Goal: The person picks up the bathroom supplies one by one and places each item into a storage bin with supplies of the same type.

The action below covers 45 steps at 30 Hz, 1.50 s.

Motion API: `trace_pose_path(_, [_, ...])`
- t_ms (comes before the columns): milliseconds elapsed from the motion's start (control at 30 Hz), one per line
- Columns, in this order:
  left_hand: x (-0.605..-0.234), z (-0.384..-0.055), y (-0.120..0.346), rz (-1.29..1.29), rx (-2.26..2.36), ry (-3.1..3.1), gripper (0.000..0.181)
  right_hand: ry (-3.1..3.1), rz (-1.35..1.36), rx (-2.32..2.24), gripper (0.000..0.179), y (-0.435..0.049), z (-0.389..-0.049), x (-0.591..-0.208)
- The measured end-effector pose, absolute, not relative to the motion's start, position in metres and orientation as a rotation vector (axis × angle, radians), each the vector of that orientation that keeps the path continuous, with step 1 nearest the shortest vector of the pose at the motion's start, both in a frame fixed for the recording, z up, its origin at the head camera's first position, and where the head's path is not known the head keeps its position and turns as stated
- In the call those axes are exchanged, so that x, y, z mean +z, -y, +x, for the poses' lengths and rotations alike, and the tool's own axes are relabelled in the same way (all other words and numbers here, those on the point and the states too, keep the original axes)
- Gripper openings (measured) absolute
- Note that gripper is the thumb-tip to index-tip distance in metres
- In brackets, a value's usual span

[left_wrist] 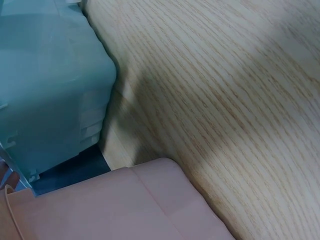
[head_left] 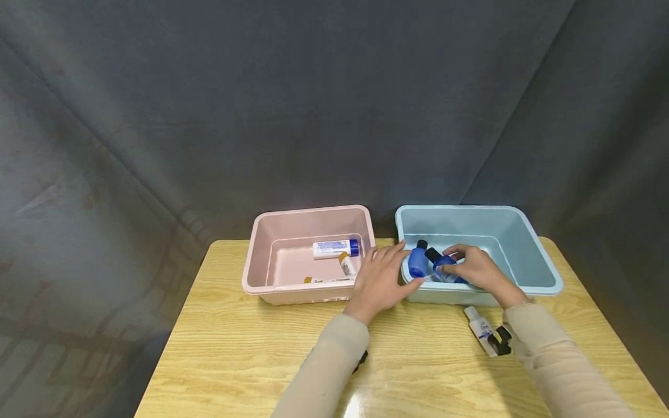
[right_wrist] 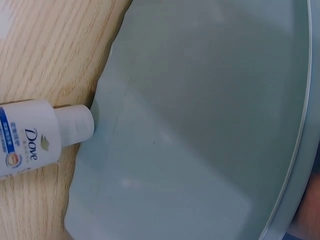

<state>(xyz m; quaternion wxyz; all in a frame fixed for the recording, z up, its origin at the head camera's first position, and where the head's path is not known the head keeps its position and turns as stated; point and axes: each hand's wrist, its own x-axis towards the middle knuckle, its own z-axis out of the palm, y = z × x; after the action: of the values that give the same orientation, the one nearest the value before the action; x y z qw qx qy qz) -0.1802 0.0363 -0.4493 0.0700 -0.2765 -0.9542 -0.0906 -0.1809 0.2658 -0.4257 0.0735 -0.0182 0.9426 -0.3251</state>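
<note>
In the head view my right hand reaches into the light blue bin and pinches a dark blue bottle with a black cap. Beside it in the bin leans a lighter blue bottle, also black-capped. My left hand is spread over the gap between the two bins, fingers extended and thumb near the blue bin's front rim. Whether it touches a rim I cannot tell. The wrist views show mostly the bins' outer walls, with only slivers of hand.
The pink bin holds a white tube with a blue cap and yellow-capped white containers. On the wooden table, a white Dove bottle lies before the blue bin. A dark curtain hangs behind.
</note>
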Motion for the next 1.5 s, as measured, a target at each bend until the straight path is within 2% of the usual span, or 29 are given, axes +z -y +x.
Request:
trace_pose_path(1100, [-0.448, -0.179, -0.035, -0.855, -0.286, 2.863, 0.072, -2.644, -0.128, -0.895, 0.044, -0.276, -0.195, -0.433])
trace_pose_path(1500, [-0.447, -0.179, -0.036, -0.845, -0.312, 2.885, 0.072, -2.610, -0.109, -1.011, 0.042, -0.278, -0.192, -0.430])
